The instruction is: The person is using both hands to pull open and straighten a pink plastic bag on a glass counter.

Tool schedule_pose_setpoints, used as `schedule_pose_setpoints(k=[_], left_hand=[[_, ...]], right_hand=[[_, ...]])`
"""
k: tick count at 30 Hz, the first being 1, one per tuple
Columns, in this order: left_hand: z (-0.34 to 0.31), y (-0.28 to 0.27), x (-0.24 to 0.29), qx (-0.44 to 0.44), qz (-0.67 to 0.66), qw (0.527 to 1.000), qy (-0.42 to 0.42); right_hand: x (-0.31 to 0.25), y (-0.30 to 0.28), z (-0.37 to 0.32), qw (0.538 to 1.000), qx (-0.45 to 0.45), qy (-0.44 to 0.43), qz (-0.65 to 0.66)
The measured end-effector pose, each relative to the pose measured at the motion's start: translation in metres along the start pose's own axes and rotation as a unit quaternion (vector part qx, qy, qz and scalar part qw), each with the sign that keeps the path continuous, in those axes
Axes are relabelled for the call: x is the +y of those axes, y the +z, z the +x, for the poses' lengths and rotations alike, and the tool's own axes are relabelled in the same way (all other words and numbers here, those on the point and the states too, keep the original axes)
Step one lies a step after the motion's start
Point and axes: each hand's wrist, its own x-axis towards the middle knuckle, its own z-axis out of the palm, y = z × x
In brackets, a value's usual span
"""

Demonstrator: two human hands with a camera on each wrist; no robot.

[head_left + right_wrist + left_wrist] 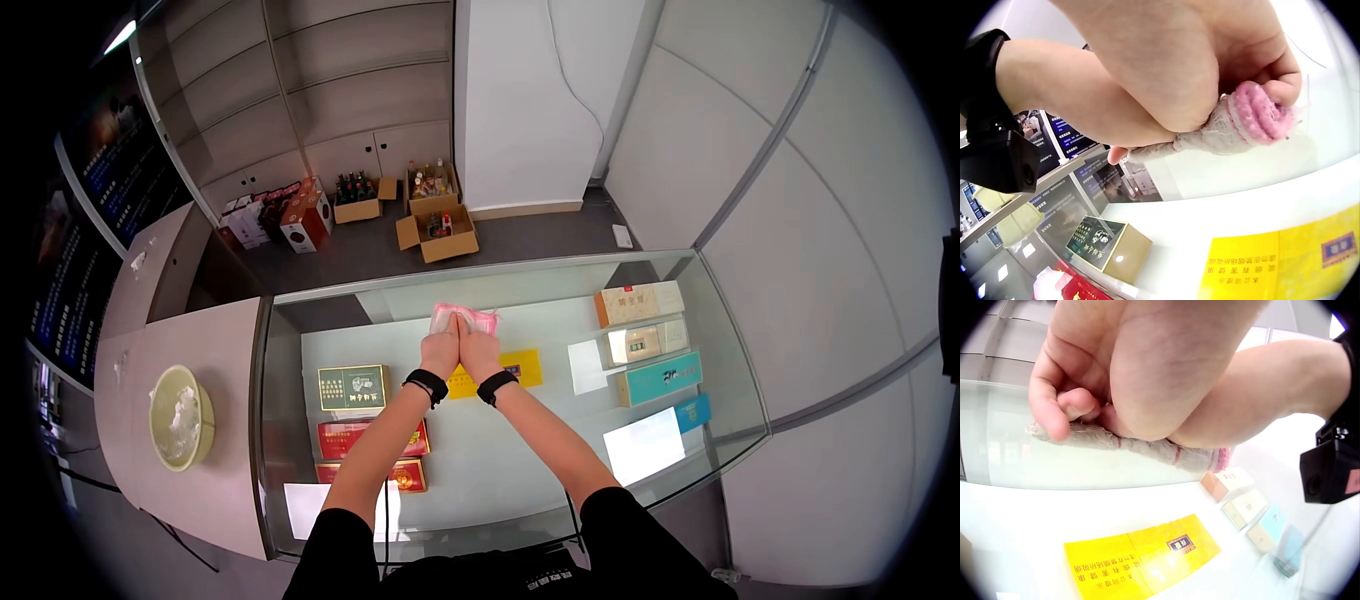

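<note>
A folded pink-and-white cloth [484, 320] lies on the glass top of a display counter [540, 440], toward its far edge. Side by side, my left hand [439, 352] and right hand [479, 350] hold it down, thumbs together over its middle. In the left wrist view, curled fingers [1054, 415] of the left hand reach over the greyish edge of the cloth. The right wrist view shows the right hand's fingers bent around the pink folded end. Both palms hide much of the cloth. Below the glass, a yellow sign [1141, 556] lies partly under my wrists.
Inside the counter, a green box [353, 388] and red boxes [372, 438] lie left; cream boxes [640, 302] and a teal box [660, 378] lie right. A yellowish basin [205, 430] stands on the left side table. Cardboard cartons [450, 240] with bottles sit on the floor beyond.
</note>
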Motion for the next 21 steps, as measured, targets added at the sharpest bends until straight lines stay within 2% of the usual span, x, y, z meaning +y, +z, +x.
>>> schedule_pose_setpoints(k=[12, 14, 21], left_hand=[[0.008, 0.007, -0.001, -0.023, 0.013, 1.000, -0.011], [0.010, 0.007, -0.002, -0.023, 0.008, 1.000, -0.011], [0.018, -0.002, -0.001, -0.055, -0.001, 0.998, -0.027]], right_hand=[[0.002, 0.005, 0.008, 0.997, -0.069, 0.036, 0.011], [0.004, 0.011, 0.009, 0.999, -0.025, 0.016, 0.015], [0.004, 0.009, 0.021, 0.999, -0.021, 0.025, 0.029]])
